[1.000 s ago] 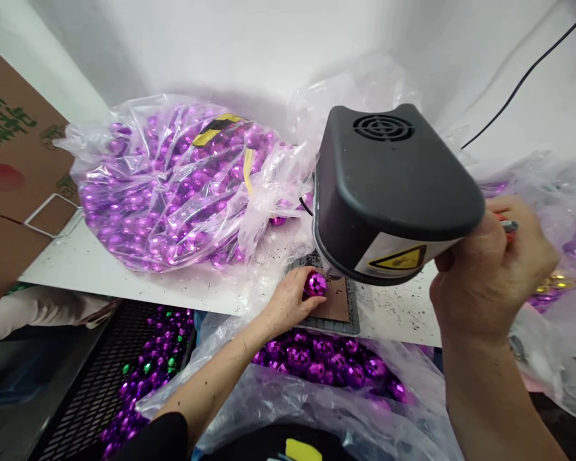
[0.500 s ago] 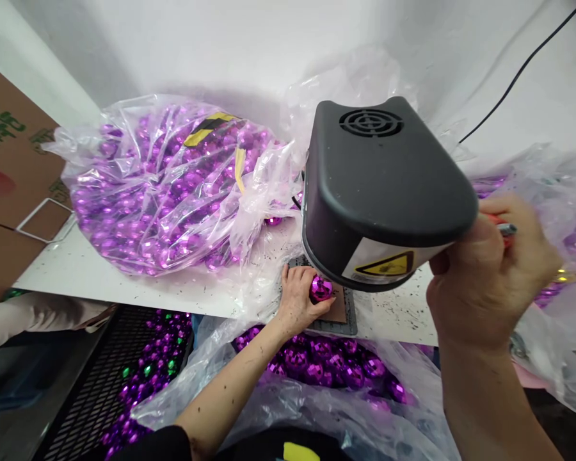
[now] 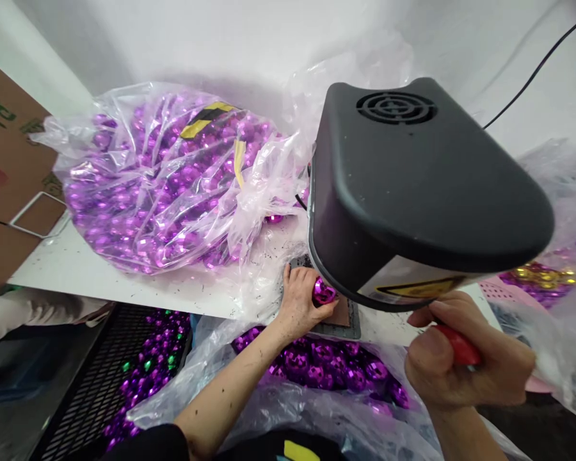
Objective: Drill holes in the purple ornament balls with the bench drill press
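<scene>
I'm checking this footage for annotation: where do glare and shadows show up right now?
Head view: white glare streaks the clear bag; same head view: bright glints on the purple ball in the left hand, and a soft sheen along the black housing's rounded edge; also head view: a faint line, likely the cable's shadow, on the wall.
</scene>
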A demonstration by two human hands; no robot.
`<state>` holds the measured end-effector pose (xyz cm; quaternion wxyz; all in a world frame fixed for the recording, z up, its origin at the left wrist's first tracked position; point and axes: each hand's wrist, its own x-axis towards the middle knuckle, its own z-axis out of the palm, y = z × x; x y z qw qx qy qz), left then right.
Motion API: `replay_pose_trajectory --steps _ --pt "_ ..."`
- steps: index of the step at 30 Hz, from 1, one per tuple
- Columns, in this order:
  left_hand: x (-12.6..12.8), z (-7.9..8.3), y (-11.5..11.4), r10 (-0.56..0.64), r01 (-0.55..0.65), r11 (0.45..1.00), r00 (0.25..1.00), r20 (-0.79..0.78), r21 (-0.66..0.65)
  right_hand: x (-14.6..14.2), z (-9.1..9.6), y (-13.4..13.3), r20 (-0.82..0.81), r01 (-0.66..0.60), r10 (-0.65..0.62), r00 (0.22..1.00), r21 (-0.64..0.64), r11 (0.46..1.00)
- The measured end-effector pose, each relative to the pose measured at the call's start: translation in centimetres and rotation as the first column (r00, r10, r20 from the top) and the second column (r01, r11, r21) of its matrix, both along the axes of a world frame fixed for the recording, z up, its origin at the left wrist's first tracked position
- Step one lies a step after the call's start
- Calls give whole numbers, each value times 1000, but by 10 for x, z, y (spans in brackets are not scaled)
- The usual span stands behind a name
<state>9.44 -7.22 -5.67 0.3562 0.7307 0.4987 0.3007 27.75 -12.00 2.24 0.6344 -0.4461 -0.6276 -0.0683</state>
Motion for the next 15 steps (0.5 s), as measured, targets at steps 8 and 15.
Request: replay_pose_trajectory --steps 8,15 --pt "2 -2 0 27 -29 999 998 65 21 -14 -9 15 -2 55 -56 998 221 974" --pt "2 -4 -1 24 -25 999 998 53 26 -15 -15 12 -13 90 -90 996 207 974"
